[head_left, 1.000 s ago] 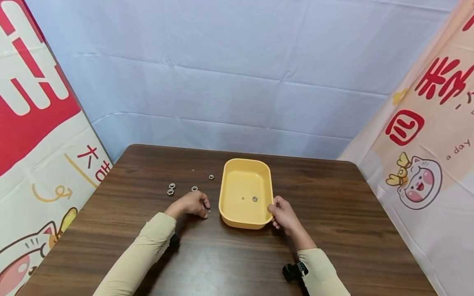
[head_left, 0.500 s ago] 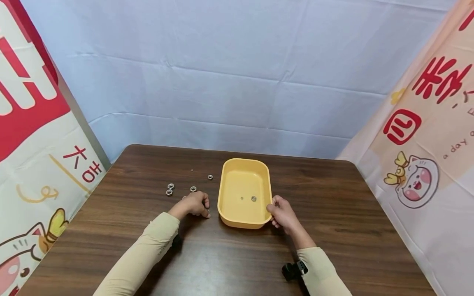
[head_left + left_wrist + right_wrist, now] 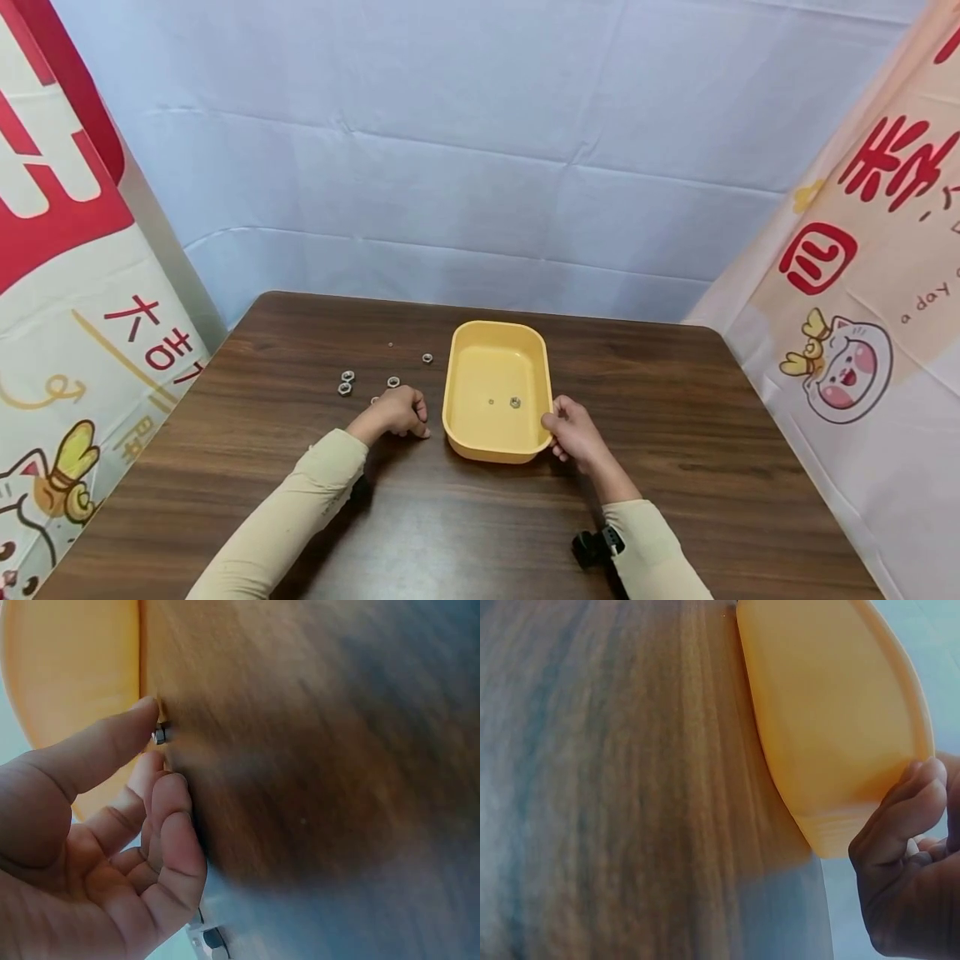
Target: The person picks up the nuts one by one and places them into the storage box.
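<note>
The support was a dark wooden table (image 3: 675, 467) with rounded corners. A yellow tray (image 3: 465, 433) stood directly on it near the centre, and several small metal nuts (image 3: 346, 382) lay loose on the wood to the tray's left: a pair close together, one (image 3: 393, 382) just beside them, and another (image 3: 427, 358) nearer the tray.
</note>
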`<state>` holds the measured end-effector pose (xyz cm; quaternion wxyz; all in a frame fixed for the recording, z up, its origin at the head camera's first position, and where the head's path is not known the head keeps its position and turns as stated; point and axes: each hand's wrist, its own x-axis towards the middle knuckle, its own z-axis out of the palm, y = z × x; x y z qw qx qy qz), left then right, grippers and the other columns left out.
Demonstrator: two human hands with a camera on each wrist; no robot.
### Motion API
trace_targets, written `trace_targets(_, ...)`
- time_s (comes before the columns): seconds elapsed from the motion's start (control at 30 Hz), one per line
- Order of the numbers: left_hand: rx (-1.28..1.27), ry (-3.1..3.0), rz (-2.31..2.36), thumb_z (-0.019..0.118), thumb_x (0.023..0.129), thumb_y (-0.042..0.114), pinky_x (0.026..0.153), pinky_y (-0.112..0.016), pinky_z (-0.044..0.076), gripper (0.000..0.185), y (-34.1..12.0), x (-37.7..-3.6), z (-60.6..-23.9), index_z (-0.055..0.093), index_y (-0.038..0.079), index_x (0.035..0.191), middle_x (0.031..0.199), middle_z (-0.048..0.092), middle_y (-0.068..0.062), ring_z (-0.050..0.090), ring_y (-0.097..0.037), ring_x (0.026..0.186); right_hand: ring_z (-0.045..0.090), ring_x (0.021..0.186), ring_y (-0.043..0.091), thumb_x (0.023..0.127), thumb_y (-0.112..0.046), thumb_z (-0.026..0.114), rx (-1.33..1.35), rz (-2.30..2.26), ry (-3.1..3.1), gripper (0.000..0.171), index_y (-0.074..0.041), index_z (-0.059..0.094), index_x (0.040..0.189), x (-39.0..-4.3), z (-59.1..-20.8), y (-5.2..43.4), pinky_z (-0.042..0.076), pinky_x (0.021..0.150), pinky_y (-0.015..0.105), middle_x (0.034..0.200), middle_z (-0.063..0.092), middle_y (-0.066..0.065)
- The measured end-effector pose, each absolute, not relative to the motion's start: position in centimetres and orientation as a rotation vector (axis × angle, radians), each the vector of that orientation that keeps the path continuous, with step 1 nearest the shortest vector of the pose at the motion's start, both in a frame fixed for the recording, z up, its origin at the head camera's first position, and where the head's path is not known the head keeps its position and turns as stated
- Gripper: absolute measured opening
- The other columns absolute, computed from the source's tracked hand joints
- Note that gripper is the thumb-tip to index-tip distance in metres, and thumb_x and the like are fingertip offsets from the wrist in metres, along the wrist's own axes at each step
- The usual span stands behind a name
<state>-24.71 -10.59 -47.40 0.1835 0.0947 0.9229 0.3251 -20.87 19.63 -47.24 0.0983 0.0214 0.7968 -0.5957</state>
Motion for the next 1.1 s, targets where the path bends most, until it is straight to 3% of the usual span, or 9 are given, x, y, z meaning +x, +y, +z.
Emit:
trace_targets(0.63, 0.331, 2.649, 0.813, 0.078, 0.072, 0.012, 0.048, -0.025, 0.043, 0.019, -11.2, -24.9, -48.1, 0.062, 0.012, 0.064, 0.051, 0.055, 0.0, 0.052, -0.012, 0.047, 0.039, 0.037, 0.013, 0.081, 0.002, 0.048, 0.087, -1.777, 2.363, 0.011, -0.005, 0.039, 0.08, -20.6, -47.4, 19.4, 0.033, 0.034, 0.024, 0.053, 0.043, 0.006)
trace_targets(0.8, 0.426, 2.662, 0.794, 0.076, 0.073, 0.008, 0.046, -0.024, 0.042, 0.018, -11.3, -24.8, -47.9, 0.061, 0.011, 0.063, 0.05, 0.055, 0.002, 0.052, -0.011, 0.046, 0.039, 0.037, 0.011, 0.081, 0.004, 0.046, 0.071, -1.753, 2.352, 0.01, -0.003, 0.039, 0.08, -19.6, -45.0, 18.8, 0.034, 0.036, 0.024, 0.054, 0.043, 0.006)
trace_targets(1.1, 0.544, 2.425, 1.056, 0.058, 0.076, -0.007, 0.048, -0.029, 0.049, 0.012, -12.3, -25.0, -48.3, 0.062, 0.004, 0.071, 0.06, 0.06, -0.005, 0.059, -0.017, 0.05, 0.038, 0.038, 0.009, 0.082, 0.005, 0.044, 0.09, -1.747, 2.338, 0.01, -0.002, 0.038, 0.079, -19.0, -43.8, 18.4, 0.034, 0.036, 0.023, 0.053, 0.043, 0.006)
